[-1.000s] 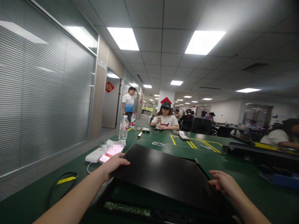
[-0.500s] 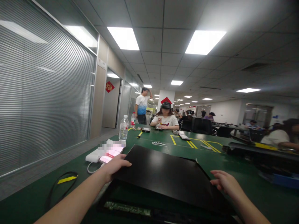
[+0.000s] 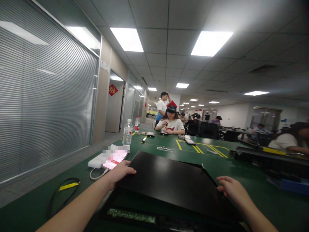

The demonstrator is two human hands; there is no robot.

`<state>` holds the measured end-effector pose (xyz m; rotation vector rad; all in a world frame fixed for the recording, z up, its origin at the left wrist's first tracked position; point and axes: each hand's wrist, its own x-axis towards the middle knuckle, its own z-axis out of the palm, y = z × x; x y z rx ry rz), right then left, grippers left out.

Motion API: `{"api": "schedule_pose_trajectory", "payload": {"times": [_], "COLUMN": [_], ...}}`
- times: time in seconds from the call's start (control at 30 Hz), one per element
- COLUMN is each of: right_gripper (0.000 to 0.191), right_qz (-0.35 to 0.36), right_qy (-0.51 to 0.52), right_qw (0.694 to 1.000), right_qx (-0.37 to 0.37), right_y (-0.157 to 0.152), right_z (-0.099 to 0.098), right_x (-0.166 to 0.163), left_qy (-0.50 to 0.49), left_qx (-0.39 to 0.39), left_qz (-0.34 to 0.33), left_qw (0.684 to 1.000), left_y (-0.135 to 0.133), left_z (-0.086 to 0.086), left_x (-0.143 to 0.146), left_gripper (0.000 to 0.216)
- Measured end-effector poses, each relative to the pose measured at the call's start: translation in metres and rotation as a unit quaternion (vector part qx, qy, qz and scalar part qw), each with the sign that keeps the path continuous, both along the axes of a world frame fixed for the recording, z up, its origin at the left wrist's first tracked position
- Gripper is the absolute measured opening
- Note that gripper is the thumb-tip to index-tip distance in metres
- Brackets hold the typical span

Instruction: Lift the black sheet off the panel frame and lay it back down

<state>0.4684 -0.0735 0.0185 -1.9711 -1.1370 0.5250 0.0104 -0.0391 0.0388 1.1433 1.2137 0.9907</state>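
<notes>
A thin black display panel (image 3: 166, 180) lies tilted in front of me, glossy on top. My left hand (image 3: 120, 174) grips its left edge, thumb on the upper face and the other fingers mostly hidden. At the right edge, my right hand (image 3: 230, 188) has curled fingers on the rim, with the index finger stretched out above it. Below the panel's near edge shows a dark frame, with a green circuit board strip (image 3: 131, 215) along it. How panel and frame are joined I cannot tell.
A phone (image 3: 116, 160) and white power bank (image 3: 95, 162) with a cable lie left. Beyond stand water bottles (image 3: 127, 132). A black strap (image 3: 51, 199) curls on the green table (image 3: 31, 209). Dark parts (image 3: 260, 158) and a blue tray (image 3: 293, 186) lie right. A person (image 3: 171, 125) sits opposite.
My hands and the panel have hardly moved; the right index finger has shifted slightly left. In the background, a standing person has walked right, behind the seated person.
</notes>
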Motion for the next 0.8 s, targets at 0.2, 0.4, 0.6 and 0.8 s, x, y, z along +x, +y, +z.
{"api": "schedule_pose_trajectory", "payload": {"times": [0.2, 0.4, 0.6, 0.8], "right_gripper": [0.035, 0.027, 0.024, 0.023], "right_qz": [-0.002, 0.02, 0.026, 0.019], "right_qy": [-0.035, -0.051, -0.059, -0.077], "right_qw": [0.999, 0.998, 0.997, 0.996], "right_qx": [-0.015, -0.022, -0.028, -0.036], "right_y": [0.0, -0.004, -0.007, -0.01], "right_z": [0.001, 0.002, 0.005, 0.009], "right_x": [0.001, -0.001, -0.002, -0.003], "left_qy": [-0.004, 0.022, 0.022, -0.025], "left_qx": [0.011, 0.011, 0.001, 0.0], "left_qz": [-0.001, 0.012, 0.021, 0.007], "left_qw": [1.0, 1.0, 1.0, 1.0], "left_y": [0.003, 0.002, 0.002, 0.002], "left_z": [-0.004, -0.004, -0.003, -0.003], "left_x": [0.001, 0.005, 0.007, 0.009], "left_gripper": [0.041, 0.039, 0.038, 0.028]}}
